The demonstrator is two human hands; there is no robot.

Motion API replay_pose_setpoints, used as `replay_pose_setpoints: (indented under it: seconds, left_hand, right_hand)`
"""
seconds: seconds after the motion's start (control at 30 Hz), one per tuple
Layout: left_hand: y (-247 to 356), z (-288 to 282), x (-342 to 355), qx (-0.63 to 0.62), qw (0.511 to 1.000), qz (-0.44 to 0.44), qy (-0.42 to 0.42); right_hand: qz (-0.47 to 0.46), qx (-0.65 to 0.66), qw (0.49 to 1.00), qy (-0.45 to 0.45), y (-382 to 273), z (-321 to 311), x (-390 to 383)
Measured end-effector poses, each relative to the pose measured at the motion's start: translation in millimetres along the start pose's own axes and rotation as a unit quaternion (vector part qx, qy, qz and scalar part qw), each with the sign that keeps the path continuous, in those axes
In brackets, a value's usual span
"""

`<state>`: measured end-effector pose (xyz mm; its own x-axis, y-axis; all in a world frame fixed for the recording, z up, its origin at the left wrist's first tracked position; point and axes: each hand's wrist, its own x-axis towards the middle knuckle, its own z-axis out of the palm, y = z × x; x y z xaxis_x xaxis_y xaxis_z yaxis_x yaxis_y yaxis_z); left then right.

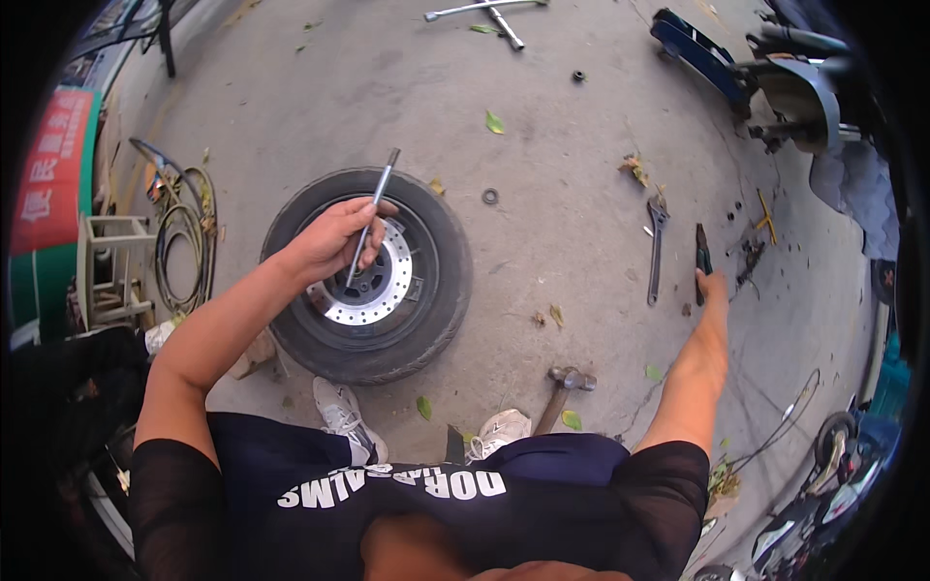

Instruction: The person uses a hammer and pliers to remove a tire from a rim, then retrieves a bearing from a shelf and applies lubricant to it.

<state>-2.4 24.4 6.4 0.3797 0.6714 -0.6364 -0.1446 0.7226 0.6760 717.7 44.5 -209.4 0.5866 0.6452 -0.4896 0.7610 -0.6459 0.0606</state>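
Note:
My left hand (344,234) is closed around a long silver metal rod (387,169), held tilted above a wheel (433,300) with a black tire and a perforated silver brake disc (387,290). At my right, my right hand (710,286) grips dark pliers (701,247) at ground level. An adjustable wrench (655,271) lies just left of the pliers. A small ring (490,196) sits to the right of the wheel. Near my shoes, a hammer (572,380) rests with its handle toward me.
A cross wrench (502,29) and several small parts lie on the concrete (562,136). Coiled hoses (203,252), a stool (107,232) and a red-green banner (53,194) stand left. A yellow tool (765,218) and dark machinery (794,97) are upper right, scooters (804,504) lower right.

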Motion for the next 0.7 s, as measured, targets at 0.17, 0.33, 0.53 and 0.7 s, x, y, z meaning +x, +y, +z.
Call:
replay_pose_setpoints:
  seconds: [0.17, 0.33, 0.53, 0.7]
  left_hand:
    - [13, -9, -45, -0.036, 0.998, -0.04, 0.041]
    - [-2, -26, -73, -0.033, 0.995, -0.031, 0.087]
    - [-19, -22, -62, -0.12, 0.987, 0.006, 0.107]
    - [-7, -20, -66, -0.035, 0.993, -0.013, 0.116]
  right_hand:
    - [-0.05, -0.012, 0.996, 0.073, 49, 47, 22]
    - [-0.124, -0.032, 0.987, 0.093, 22, 23, -1]
    - [-0.124, 0.093, 0.972, 0.175, 49, 23, 38]
    - [-0.098, 0.517, 0.85, -0.034, 25, -9, -2]
